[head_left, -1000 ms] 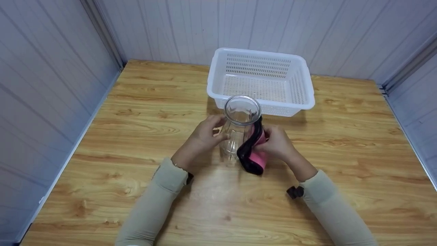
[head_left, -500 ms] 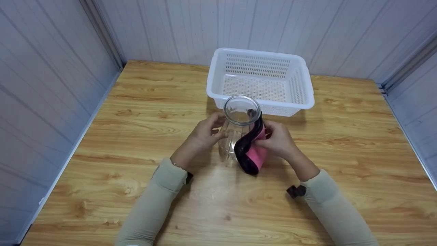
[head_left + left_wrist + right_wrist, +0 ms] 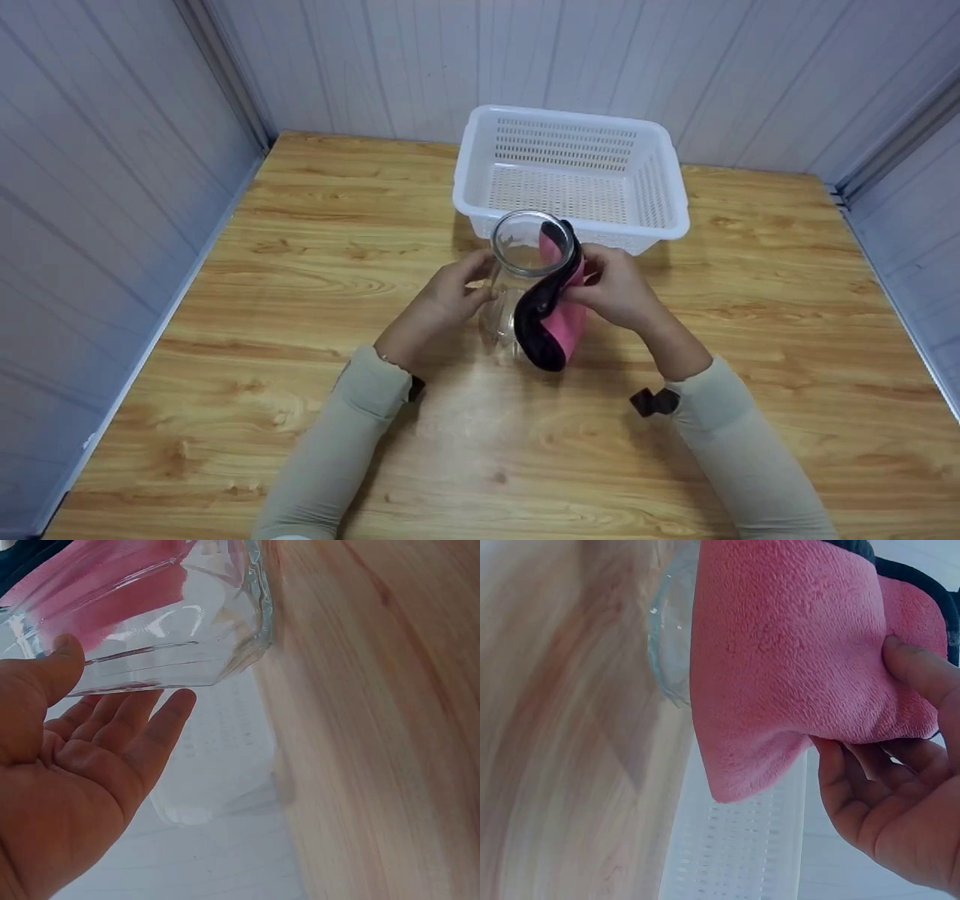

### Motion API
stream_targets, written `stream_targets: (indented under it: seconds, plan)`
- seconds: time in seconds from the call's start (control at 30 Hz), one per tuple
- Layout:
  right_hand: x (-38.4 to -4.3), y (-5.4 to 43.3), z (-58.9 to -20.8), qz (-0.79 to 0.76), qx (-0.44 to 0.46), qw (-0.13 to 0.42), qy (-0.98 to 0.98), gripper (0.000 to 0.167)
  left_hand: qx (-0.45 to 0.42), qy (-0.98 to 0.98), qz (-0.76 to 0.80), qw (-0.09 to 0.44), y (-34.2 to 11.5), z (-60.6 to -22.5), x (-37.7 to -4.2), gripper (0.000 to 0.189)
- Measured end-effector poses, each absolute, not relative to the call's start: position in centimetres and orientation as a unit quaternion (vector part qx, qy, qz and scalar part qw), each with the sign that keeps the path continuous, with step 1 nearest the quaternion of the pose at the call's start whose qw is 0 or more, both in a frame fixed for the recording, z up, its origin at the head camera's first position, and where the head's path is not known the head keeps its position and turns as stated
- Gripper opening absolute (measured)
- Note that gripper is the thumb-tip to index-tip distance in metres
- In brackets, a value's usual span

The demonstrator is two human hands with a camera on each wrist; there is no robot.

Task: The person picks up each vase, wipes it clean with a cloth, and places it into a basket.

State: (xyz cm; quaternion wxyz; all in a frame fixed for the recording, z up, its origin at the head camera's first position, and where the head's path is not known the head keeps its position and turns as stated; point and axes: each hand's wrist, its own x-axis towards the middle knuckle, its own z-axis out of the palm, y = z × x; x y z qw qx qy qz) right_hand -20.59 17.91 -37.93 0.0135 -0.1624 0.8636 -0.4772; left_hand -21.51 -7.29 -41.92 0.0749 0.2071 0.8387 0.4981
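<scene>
A clear glass jar point(image 3: 501, 311) with a wide round mouth stands upright on the table, in the middle of the head view. My left hand point(image 3: 444, 296) holds its left side between thumb and fingers; the left wrist view shows the thumb against the glass jar point(image 3: 217, 630). On the opposite side, my right hand point(image 3: 621, 289) pinches a pink cloth point(image 3: 568, 326) with a black edge. The cloth lies along the jar's right side, its upper end up by the rim. Seen from the right wrist, the fuzzy pink cloth point(image 3: 787, 652) covers most of the glass.
A white perforated plastic basket point(image 3: 570, 114) sits just behind the jar, near the back wall. The wood-grain table point(image 3: 315, 247) is bounded by pale panelled walls point(image 3: 420, 67) at the back and both sides.
The right hand has slid the cloth up and away from me along the jar, so its upper end now reaches the rim. The left hand and the jar have barely moved.
</scene>
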Motion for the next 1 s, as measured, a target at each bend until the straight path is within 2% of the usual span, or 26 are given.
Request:
stream_targets:
  seconds: [0.27,0.43,0.7,1.0]
  plan:
    - [-21.0,17.9,-38.0,-0.46,-0.154,0.04,0.874,0.029,0.211,0.833,0.507,0.07,-7.2,-42.1,-21.6,0.048]
    - [-21.0,18.0,-39.3,-0.442,-0.171,0.031,0.88,0.029,0.228,0.825,0.515,0.056,-7.3,-42.5,-21.4,0.04]
    - [-20.8,17.9,-41.5,-0.397,-0.16,0.044,0.903,0.031,0.219,0.81,0.537,0.088,-7.6,-42.6,-21.3,0.045]
    - [-20.7,18.1,-41.9,-0.393,-0.156,0.042,0.905,0.028,0.2,0.804,0.552,0.093,-6.8,-42.2,-21.1,0.072]
